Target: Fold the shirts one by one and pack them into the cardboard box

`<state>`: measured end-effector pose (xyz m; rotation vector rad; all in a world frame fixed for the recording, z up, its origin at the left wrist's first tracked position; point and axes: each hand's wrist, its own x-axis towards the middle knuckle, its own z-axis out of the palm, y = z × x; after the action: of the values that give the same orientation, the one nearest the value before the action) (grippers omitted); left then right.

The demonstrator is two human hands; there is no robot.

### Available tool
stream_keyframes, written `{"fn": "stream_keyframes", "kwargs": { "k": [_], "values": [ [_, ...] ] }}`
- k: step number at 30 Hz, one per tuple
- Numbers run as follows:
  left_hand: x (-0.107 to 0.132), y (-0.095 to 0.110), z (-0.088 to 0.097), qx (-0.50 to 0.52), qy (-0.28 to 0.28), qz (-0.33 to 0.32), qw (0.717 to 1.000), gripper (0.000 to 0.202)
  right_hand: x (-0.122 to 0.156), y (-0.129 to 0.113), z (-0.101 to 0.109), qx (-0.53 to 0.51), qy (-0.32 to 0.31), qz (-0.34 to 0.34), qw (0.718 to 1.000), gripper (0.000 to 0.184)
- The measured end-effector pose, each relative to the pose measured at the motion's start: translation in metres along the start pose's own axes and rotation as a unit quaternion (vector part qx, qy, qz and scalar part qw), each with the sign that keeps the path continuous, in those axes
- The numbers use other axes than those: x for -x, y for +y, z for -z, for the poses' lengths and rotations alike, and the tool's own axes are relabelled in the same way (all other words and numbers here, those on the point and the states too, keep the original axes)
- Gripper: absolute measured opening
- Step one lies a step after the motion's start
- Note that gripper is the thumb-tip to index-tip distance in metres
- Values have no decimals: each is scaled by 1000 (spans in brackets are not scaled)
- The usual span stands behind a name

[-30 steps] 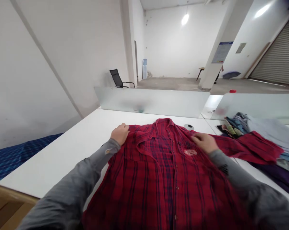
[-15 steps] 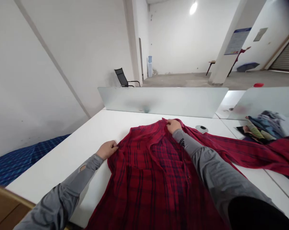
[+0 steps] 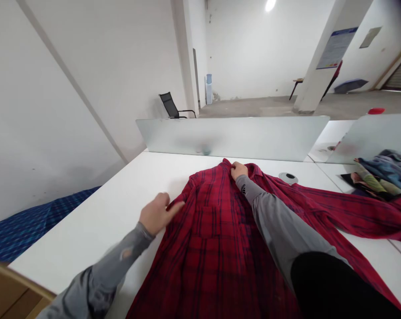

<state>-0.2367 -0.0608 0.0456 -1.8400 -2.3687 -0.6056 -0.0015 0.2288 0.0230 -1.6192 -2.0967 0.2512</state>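
A red plaid shirt [image 3: 207, 239] lies spread on the white table [image 3: 120, 195], collar at the far end and one sleeve stretched out to the right. My right hand [image 3: 238, 170] is closed on the cloth at the collar, fingers pinched together. At the shirt's left shoulder edge is my left hand [image 3: 159, 212], its thumb stretched out over the red cloth and apart from the other fingers. It appears to hold nothing, though it is slightly blurred. The shirt's lower end runs out of view at the bottom.
A frosted partition [image 3: 233, 138] closes off the table's far side. At the right lies a pile of clothes [image 3: 387, 173], with a round cable grommet [image 3: 288, 178] left of it. Blue patterned cloth [image 3: 37, 226] and a cardboard box [image 3: 14, 288] are beyond the table's left edge.
My left hand has let go of the shirt's left edge and moved slightly right with its thumb out. The front panel now lies flatter across the shirt. My right hand stays at the collar.
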Motion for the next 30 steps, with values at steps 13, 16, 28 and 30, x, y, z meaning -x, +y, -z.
{"fn": "stream_keyframes", "kwargs": {
  "k": [13,16,28,30],
  "values": [
    [41,11,-2,215,-65,68,972,26,114,-19,39,63,-57,255,963,60],
    [53,11,5,273,-104,130,947,30,167,-15,31,95,-148,322,930,72],
    [82,-4,30,416,-137,235,868,30,180,-9,21,103,-132,324,931,69],
    [69,-29,49,396,-86,267,874,31,181,-9,22,101,-135,325,931,69]
  ]
}}
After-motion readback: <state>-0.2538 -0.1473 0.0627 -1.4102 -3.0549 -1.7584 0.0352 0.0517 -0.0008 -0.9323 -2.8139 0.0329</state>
